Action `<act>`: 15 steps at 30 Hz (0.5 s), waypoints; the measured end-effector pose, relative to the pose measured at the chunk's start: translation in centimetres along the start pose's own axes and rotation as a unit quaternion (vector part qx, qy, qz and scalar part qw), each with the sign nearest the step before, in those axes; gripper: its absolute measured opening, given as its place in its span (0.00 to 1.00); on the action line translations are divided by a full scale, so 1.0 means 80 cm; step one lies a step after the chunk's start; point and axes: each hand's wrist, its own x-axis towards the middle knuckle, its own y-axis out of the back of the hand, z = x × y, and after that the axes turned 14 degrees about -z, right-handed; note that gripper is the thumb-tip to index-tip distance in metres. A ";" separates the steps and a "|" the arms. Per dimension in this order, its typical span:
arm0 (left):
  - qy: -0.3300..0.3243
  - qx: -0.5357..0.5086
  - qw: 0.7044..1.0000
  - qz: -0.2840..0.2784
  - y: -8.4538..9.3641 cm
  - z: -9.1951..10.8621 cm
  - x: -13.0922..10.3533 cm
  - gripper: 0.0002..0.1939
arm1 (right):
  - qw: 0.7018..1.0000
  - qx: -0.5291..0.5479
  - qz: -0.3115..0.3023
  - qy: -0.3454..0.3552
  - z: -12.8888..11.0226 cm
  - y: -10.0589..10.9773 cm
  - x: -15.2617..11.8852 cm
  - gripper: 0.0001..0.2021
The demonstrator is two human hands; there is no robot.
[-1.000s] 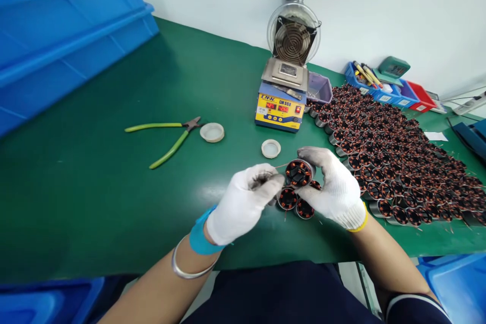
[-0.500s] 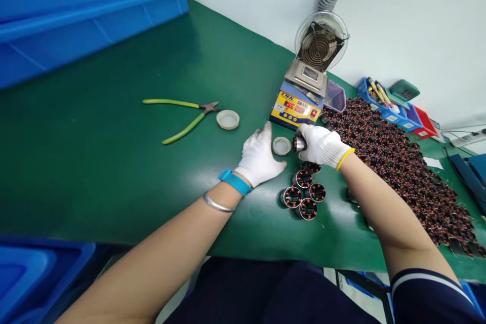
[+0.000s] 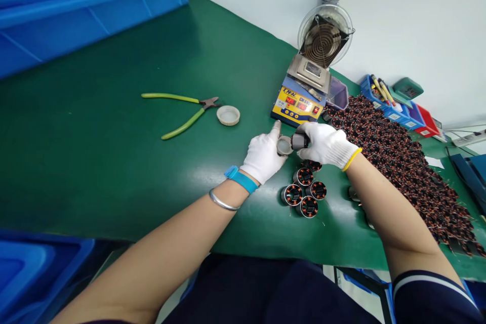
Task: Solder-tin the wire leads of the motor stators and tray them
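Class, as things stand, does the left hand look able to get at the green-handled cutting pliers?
Probably yes: the left hand is at a round dish, and a second dish sits by the cutting pliers, but their green handles lie uncovered, seemingly within reach.

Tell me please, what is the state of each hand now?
Left hand: thumb and finger spread at the small dish; grip cannot be told.
Right hand: closed, holding a metal cylinder.

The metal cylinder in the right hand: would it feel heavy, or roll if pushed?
The metal cylinder is probably rather heavy for its size, given its metallic wall. Its round side suggests rolling if laid down; on end, like the standing cylinders, it would likely slide.
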 end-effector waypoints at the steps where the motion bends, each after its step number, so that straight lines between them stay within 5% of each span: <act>1: 0.002 -0.002 1.000 -0.002 0.001 0.001 0.000 0.44 | 1.000 0.000 0.024 -0.006 0.000 0.000 -0.003 0.24; 4: 0.005 -0.001 1.000 -0.008 0.003 0.002 -0.001 0.46 | 0.995 -0.053 0.075 -0.042 -0.004 0.001 -0.014 0.26; 9: 0.016 0.031 0.999 -0.002 0.001 0.001 0.001 0.45 | 0.988 -0.130 -0.009 -0.085 -0.031 0.010 -0.016 0.18; 15: 0.017 0.056 0.998 0.007 0.000 -0.001 0.002 0.43 | 0.991 -0.106 -0.005 -0.085 -0.046 0.005 -0.004 0.19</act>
